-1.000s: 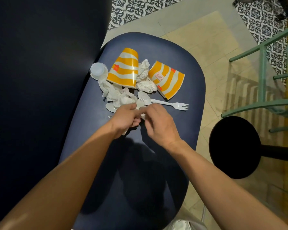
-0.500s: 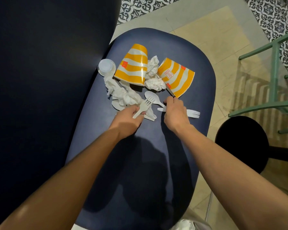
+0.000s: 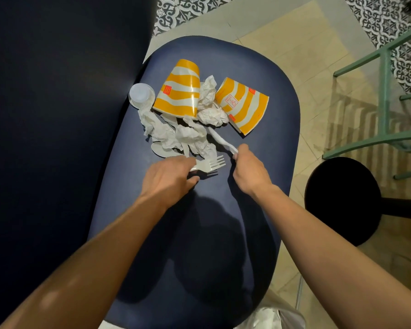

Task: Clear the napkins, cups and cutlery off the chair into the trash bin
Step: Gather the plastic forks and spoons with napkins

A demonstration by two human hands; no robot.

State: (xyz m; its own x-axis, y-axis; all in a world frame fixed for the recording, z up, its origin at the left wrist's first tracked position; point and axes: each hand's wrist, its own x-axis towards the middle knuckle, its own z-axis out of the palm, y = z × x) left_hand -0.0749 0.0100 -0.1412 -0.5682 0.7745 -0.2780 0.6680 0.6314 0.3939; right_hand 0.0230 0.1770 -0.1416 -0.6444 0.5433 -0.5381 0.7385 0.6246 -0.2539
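Observation:
Two orange-and-white striped paper cups lie on their sides on the navy chair seat [image 3: 259,67], one to the left [image 3: 178,89] and one to the right [image 3: 243,105]. A small clear plastic cup [image 3: 141,95] sits beside the left one. Crumpled white napkins [image 3: 176,134] lie between and in front of the cups, partly covering a white spoon [image 3: 158,148]. My left hand [image 3: 169,176] grips white plastic forks [image 3: 209,166], tines pointing right. My right hand [image 3: 249,172] pinches a white plastic utensil [image 3: 221,138] whose far end is hidden by the napkins.
The chair's dark backrest [image 3: 57,115] fills the left side. A black round stool [image 3: 342,200] stands on the tiled floor to the right, with a green metal frame [image 3: 387,91] behind it. Something white and crumpled [image 3: 266,317] shows at the bottom edge.
My right hand has closed on a white utensil by the napkins. The fork that lay at the right is gone from the seat. My left hand keeps its forks, now pointing right.

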